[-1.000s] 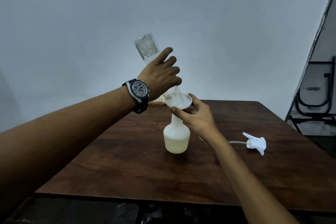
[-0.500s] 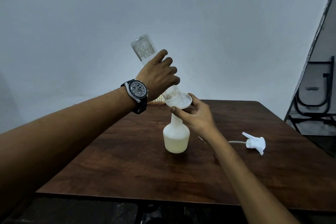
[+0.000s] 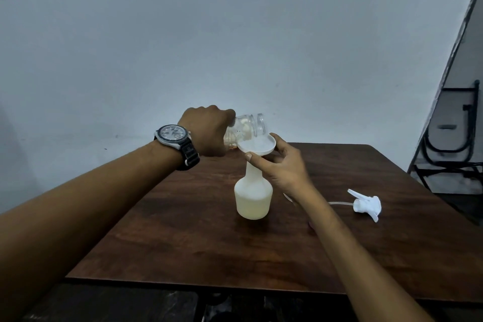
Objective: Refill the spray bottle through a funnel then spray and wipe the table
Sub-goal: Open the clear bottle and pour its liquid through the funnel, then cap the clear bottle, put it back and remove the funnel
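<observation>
Wooden table (image 3: pixel 183 248), centre: translucent white spray bottle (image 3: pixel 253 200) standing upright, pale liquid in its body. It is probably light, stiff plastic, top-heavy under the funnel, and best held at the narrow neck. Left hand (image 3: pixel 206 132) grips a clear jar (image 3: pixel 249 127) tipped near horizontal, its mouth above the white funnel (image 3: pixel 257 146), whose rim the right hand (image 3: pixel 286 168) pinches. Trigger head (image 3: pixel 366 204) lies apart, to the right.

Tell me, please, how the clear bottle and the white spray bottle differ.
The clear bottle is see-through and held near level by the left hand; the spray bottle is milky white and stands upright on the table, a funnel in its neck. Both are uncapped.
</observation>
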Motion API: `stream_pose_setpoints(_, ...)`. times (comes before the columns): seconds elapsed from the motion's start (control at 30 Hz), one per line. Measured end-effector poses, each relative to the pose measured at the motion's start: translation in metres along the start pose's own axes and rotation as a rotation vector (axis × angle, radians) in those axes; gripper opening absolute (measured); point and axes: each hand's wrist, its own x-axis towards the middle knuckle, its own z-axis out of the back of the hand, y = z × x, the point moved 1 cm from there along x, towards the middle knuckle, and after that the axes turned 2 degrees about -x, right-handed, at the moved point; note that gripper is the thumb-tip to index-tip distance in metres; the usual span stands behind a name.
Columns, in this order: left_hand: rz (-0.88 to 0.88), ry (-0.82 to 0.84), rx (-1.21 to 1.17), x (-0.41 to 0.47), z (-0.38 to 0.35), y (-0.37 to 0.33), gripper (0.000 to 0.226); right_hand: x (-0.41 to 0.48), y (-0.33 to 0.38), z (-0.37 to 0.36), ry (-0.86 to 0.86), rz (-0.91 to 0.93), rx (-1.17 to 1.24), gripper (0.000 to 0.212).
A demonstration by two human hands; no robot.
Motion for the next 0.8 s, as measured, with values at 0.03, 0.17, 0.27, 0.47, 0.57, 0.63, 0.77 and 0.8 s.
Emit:
stream_pose_setpoints(0.03,0.027,-0.001,-0.047,-0.001,-0.003,0.002,0.052,0.0,0.0,0.0,-0.004,-0.001,-0.004,0.054)
stream_pose_setpoints(0.17,0.125,-0.007,-0.183,-0.007,-0.016,0.007,0.054,-0.001,0.001,0.001,0.01,0.021,-0.023,0.045)
stream_pose_setpoints(0.27,0.2,-0.035,-0.285,-0.013,-0.027,0.009,0.055,-0.002,0.002,0.002,-0.001,0.023,-0.035,0.039)
stream_pose_setpoints(0.47,0.258,-0.066,-0.378,-0.025,-0.049,0.005,0.093,-0.004,0.005,0.002,-0.006,0.012,-0.067,0.03)
stream_pose_setpoints(0.57,0.236,-0.088,-0.419,-0.03,-0.058,0.002,0.098,-0.007,0.007,0.004,-0.002,0.015,-0.101,0.047)
stream_pose_setpoints(0.63,0.257,-0.097,-0.457,-0.036,-0.065,0.0,0.093,-0.008,0.008,0.003,0.004,-0.005,-0.114,0.062)
stream_pose_setpoints(0.77,0.28,-0.121,-0.539,-0.048,-0.076,-0.004,0.079,-0.009,0.013,0.003,0.023,-0.054,-0.14,0.088)
stream_pose_setpoints(0.8,0.28,-0.12,-0.579,-0.052,-0.078,-0.005,0.076,-0.01,0.014,0.004,0.028,-0.069,-0.149,0.094)
